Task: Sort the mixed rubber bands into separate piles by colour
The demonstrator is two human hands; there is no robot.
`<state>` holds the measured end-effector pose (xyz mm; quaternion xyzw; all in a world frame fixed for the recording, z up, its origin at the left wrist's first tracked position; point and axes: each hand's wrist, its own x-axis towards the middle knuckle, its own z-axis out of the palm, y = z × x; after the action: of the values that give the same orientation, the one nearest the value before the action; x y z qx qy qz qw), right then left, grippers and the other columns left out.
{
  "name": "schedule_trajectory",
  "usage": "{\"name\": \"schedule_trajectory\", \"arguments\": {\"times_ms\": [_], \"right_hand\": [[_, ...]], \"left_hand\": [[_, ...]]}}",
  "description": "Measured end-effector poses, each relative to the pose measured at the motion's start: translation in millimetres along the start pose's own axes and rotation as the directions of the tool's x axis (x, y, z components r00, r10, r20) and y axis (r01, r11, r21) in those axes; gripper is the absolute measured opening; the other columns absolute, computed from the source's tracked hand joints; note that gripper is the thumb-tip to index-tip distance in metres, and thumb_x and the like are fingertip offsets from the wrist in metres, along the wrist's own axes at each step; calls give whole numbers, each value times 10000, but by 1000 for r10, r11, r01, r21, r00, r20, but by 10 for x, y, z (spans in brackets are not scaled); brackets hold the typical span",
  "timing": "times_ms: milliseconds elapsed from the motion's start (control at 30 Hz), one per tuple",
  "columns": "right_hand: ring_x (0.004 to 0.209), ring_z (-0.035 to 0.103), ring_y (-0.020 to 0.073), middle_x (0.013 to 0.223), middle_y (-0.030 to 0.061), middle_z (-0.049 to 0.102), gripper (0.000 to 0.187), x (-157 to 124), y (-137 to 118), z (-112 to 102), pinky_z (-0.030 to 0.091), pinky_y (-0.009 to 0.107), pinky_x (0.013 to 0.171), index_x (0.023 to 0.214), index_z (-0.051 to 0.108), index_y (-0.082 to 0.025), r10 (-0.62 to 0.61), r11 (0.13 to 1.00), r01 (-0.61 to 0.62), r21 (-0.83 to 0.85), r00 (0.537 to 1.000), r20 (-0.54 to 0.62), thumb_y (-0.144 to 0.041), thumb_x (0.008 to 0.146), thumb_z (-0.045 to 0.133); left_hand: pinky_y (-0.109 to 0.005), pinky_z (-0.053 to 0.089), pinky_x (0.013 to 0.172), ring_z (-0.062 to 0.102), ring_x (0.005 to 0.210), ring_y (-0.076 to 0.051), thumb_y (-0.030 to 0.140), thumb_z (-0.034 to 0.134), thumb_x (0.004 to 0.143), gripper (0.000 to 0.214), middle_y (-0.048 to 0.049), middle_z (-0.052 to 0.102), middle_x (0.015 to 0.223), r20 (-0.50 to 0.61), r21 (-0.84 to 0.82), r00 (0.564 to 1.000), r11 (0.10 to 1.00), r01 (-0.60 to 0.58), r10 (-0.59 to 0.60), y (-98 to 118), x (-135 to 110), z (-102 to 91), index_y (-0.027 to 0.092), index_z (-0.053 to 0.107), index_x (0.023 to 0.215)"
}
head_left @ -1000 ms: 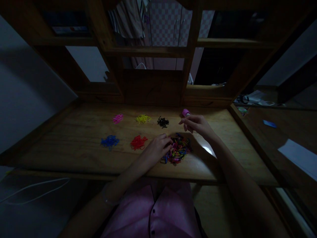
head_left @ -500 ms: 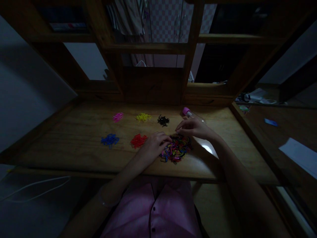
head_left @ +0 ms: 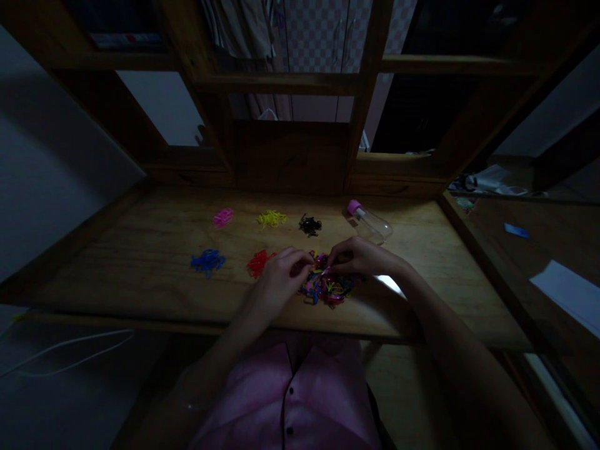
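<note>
A mixed pile of small, thin coloured looped pieces (head_left: 330, 290) lies near the front edge of the desk; whether they are clips or bands is too small to tell. Over its left side, my left hand (head_left: 285, 269) has thumb and fingertips pinched together, on something I cannot make out. My right hand (head_left: 359, 255) reaches in from the right, its fingers closed on what looks like a small pink looped piece (head_left: 324, 271). The fingertips of both hands are close together above the pile. Beside my left hand sits a red pile (head_left: 257, 264), partly covered by it.
Single-colour piles lie farther off: blue (head_left: 207, 260), pink (head_left: 223, 217), yellow (head_left: 272, 218) and black (head_left: 310, 225). A clear bottle (head_left: 374, 226) with a pink cap lies on its side behind my right hand. Wooden shelving (head_left: 290, 156) rises at the back. White paper (head_left: 567, 290) lies far right.
My right hand has come down and toward me onto the pile, uncovering the bottle. My left hand has shifted slightly left, its fingers now pinched. The view has tilted slightly.
</note>
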<state>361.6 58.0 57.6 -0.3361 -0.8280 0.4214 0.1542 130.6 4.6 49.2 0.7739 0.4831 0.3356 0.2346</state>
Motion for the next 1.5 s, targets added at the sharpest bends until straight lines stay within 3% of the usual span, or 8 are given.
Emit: {"name": "schedule_trajectory", "arguments": {"times_ms": [133, 300, 433, 567, 833, 1000, 1133, 1500], "right_hand": [[681, 578, 138, 795, 44, 689, 233, -2, -53, -31, 435, 247, 606, 924, 737, -166, 23, 995, -18, 100, 998, -51, -359, 813, 670], [545, 457, 96, 623, -12, 567, 262, 11, -119, 2, 341, 224, 492, 882, 715, -163, 37, 982, -12, 191, 991, -129, -408, 792, 689], [507, 358, 75, 575, -45, 463, 262, 28, -111, 59, 268, 223, 470, 875, 682, -153, 32, 980, 2, 199, 986, -165, -407, 808, 674], [514, 334, 77, 564, -55, 411, 220, 44, -99, 103, 252, 227, 474, 848, 659, -160, 15, 990, 18, 139, 972, -234, -378, 818, 650], [564, 402, 104, 620, -32, 459, 182, 52, -157, 76, 322, 241, 523, 947, 674, -192, -77, 997, 66, -45, 952, -296, -336, 858, 608], [857, 564, 177, 933, 48, 629, 209, 65, -96, 16, 440, 299, 753, 1049, 687, -228, -194, 962, 106, -252, 912, -360, -267, 847, 646], [988, 565, 215, 1042, 79, 632, 195, 105, -5, 81, 438, 358, 881, 1053, 700, -232, -250, 926, 145, -348, 926, -281, -254, 874, 624], [932, 592, 216, 911, 56, 679, 140, 166, 113, 157, 450, 365, 862, 984, 729, -242, -242, 929, 158, -334, 943, -226, -243, 861, 661]], "left_hand": [[-303, 545, 788, 678, 858, -191, 249, 656, 799, 89, -36, 723, 906, -53, -213, 985, 966, 147, -161, -12, -24, 18, 220, 727, 843], [-336, 572, 829, 709, 883, -222, 364, 725, 750, 223, -64, 752, 929, 6, -573, 935, 765, 294, -355, 36, -41, 122, 190, 731, 888], [-374, 561, 896, 711, 927, -231, 381, 739, 745, 298, -86, 750, 976, 83, -740, 905, 583, 336, -416, 63, -45, 207, 168, 701, 952], [-363, 554, 922, 712, 924, -219, 392, 733, 756, 309, -86, 747, 979, 77, -801, 895, 508, 319, -440, 46, -37, 272, 149, 690, 942], [-308, 584, 791, 714, 859, -214, 397, 768, 711, 278, -59, 751, 902, -30, -671, 906, 681, 295, -422, 28, 17, 193, 179, 700, 870], [-300, 578, 783, 707, 892, -217, 414, 746, 733, 301, -73, 746, 946, -103, -629, 892, 723, 285, -441, -108, -23, 46, 174, 690, 906], [-315, 550, 868, 697, 939, -215, 395, 728, 757, 299, -84, 741, 990, -152, -592, 885, 758, 275, -440, -222, -88, -35, 162, 694, 942], [-322, 518, 911, 671, 979, -212, 324, 663, 820, 223, -72, 735, 1029, -213, -460, 910, 858, 228, -357, -249, -126, -57, 181, 747, 969]]}}
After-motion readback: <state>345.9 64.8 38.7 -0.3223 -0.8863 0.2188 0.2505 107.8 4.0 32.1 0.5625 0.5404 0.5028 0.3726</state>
